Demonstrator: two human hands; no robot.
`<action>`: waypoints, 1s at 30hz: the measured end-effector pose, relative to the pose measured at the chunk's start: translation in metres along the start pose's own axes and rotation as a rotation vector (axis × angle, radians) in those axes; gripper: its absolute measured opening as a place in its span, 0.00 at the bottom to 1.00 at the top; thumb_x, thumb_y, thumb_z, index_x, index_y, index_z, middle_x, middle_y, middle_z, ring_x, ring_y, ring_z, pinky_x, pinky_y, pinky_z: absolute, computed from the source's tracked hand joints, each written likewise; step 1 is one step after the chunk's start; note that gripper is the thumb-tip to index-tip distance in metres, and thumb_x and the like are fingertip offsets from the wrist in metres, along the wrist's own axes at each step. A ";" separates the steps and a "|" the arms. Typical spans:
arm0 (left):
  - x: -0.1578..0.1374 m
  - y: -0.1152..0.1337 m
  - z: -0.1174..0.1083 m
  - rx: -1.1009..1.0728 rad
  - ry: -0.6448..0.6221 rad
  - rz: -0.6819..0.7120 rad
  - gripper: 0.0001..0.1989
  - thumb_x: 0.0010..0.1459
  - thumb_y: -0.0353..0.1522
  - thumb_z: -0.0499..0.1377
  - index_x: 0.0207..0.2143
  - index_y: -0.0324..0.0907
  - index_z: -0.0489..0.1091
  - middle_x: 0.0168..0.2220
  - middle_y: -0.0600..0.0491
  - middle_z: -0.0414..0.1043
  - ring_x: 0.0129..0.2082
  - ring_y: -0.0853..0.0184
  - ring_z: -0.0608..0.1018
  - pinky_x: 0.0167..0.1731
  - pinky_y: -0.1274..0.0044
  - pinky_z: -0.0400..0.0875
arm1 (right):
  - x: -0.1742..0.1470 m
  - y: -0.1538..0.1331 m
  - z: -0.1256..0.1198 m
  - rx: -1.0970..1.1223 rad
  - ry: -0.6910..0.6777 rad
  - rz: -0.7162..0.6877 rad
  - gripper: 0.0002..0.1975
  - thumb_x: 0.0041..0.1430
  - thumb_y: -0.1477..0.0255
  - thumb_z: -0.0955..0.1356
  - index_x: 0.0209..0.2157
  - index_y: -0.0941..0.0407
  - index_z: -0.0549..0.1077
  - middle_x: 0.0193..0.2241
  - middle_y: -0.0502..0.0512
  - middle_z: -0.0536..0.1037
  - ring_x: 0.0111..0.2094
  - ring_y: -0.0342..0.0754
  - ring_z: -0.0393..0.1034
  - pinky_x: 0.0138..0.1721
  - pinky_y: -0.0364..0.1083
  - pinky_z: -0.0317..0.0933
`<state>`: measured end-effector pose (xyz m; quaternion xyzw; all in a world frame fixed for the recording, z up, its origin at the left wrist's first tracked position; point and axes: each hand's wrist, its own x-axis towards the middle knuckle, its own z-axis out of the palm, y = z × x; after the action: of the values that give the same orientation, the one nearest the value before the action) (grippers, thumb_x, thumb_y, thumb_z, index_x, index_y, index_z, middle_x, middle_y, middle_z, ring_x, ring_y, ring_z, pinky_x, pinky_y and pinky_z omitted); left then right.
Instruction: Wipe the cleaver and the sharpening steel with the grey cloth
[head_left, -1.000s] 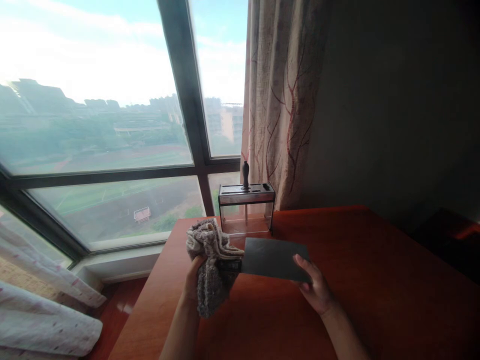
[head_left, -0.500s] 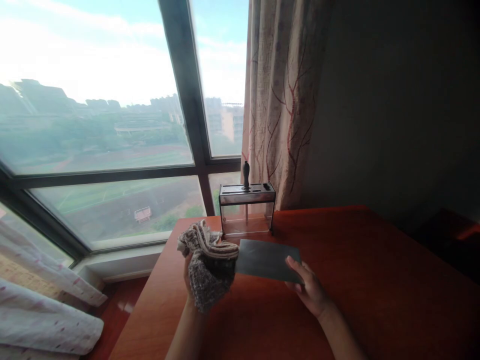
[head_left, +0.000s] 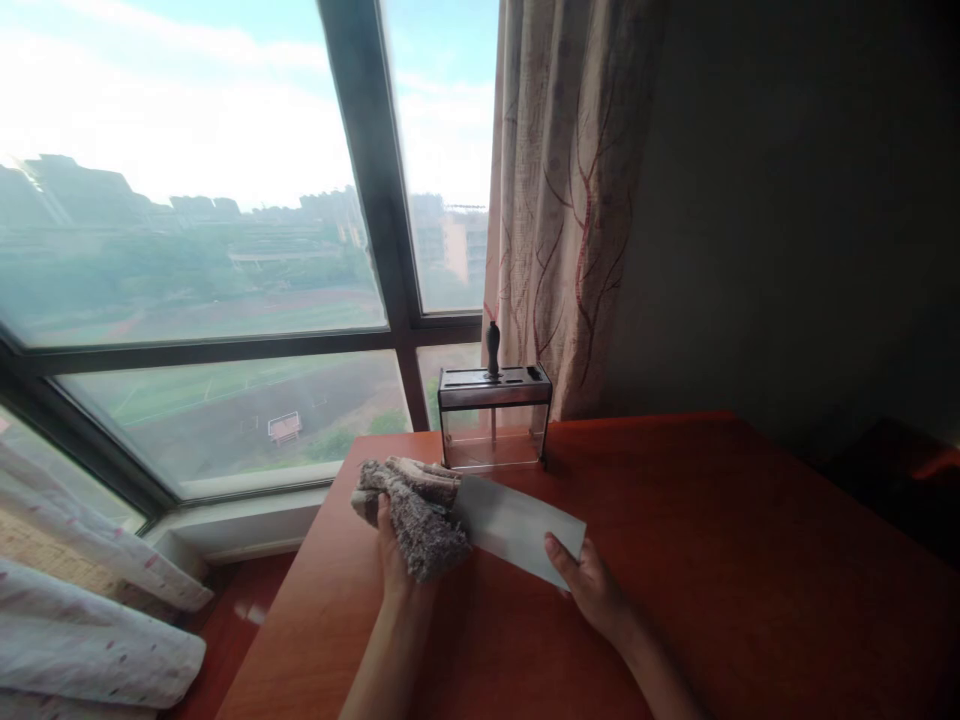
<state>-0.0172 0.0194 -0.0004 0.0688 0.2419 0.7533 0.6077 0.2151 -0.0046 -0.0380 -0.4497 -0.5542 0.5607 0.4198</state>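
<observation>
Left hand (head_left: 394, 560) bunches a nubbly cloth (head_left: 414, 508) round the flat grey blade (head_left: 517, 525); right hand (head_left: 589, 590) pinches its edge.

**Room by the window: fixtures and light**

Large window (head_left: 195, 250) with dark frame (head_left: 375, 200), admitting hazy daylight; distant buildings and fields lay beyond. Patterned curtain (head_left: 570, 200) hung beside a dark, shadowed wall (head_left: 787, 200). Reddish wooden table (head_left: 750, 560) stood below. Reddish floor (head_left: 240, 610). White curtain (head_left: 82, 640) at lower left.
</observation>
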 end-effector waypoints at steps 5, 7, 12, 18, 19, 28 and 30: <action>-0.005 -0.003 0.010 -0.078 0.059 -0.098 0.18 0.62 0.36 0.50 0.49 0.39 0.72 0.37 0.46 0.80 0.43 0.59 0.80 0.51 0.70 0.69 | -0.004 0.011 -0.002 -0.320 -0.009 -0.256 0.18 0.61 0.57 0.62 0.27 0.56 0.70 0.21 0.51 0.69 0.24 0.46 0.65 0.25 0.43 0.55; -0.005 0.000 0.011 -0.094 0.058 -0.102 0.18 0.61 0.35 0.50 0.48 0.38 0.72 0.36 0.46 0.80 0.40 0.59 0.80 0.49 0.69 0.70 | -0.005 0.011 -0.002 -0.522 -0.052 -0.410 0.19 0.62 0.58 0.61 0.24 0.56 0.68 0.19 0.51 0.68 0.22 0.46 0.64 0.25 0.44 0.53; -0.004 0.004 0.012 -0.053 0.154 -0.076 0.17 0.60 0.35 0.52 0.46 0.36 0.73 0.29 0.48 0.80 0.31 0.60 0.81 0.45 0.67 0.73 | -0.008 0.005 0.007 -0.748 -0.119 -0.652 0.21 0.64 0.60 0.60 0.21 0.56 0.69 0.19 0.53 0.70 0.23 0.46 0.63 0.29 0.45 0.54; -0.010 0.010 0.018 -0.052 0.072 -0.135 0.18 0.61 0.35 0.48 0.48 0.40 0.72 0.33 0.49 0.81 0.42 0.58 0.80 0.48 0.70 0.71 | -0.010 0.001 0.018 -0.124 0.080 -0.145 0.20 0.55 0.52 0.66 0.30 0.56 0.75 0.25 0.55 0.77 0.28 0.51 0.71 0.31 0.46 0.64; -0.012 0.010 0.017 -0.048 0.055 -0.138 0.19 0.61 0.36 0.49 0.49 0.41 0.71 0.34 0.49 0.81 0.44 0.57 0.79 0.49 0.69 0.71 | -0.010 -0.001 0.019 -0.017 0.076 -0.066 0.21 0.54 0.51 0.67 0.30 0.56 0.75 0.25 0.55 0.77 0.28 0.51 0.71 0.31 0.47 0.64; -0.009 0.008 0.007 0.015 0.047 -0.101 0.20 0.59 0.37 0.51 0.51 0.41 0.71 0.34 0.52 0.81 0.45 0.54 0.78 0.49 0.68 0.71 | -0.011 -0.009 0.030 0.302 0.054 0.204 0.21 0.53 0.51 0.67 0.34 0.56 0.74 0.27 0.54 0.79 0.31 0.53 0.74 0.33 0.47 0.66; -0.006 0.010 0.008 0.010 0.075 -0.100 0.20 0.60 0.36 0.50 0.50 0.41 0.71 0.33 0.51 0.81 0.43 0.57 0.79 0.49 0.69 0.71 | -0.012 -0.003 0.031 0.200 0.033 0.079 0.22 0.55 0.51 0.66 0.35 0.56 0.75 0.28 0.56 0.79 0.33 0.55 0.74 0.37 0.49 0.66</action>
<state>-0.0215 0.0144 0.0127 0.0317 0.2713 0.7229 0.6347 0.1882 -0.0236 -0.0352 -0.4362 -0.4703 0.6217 0.4495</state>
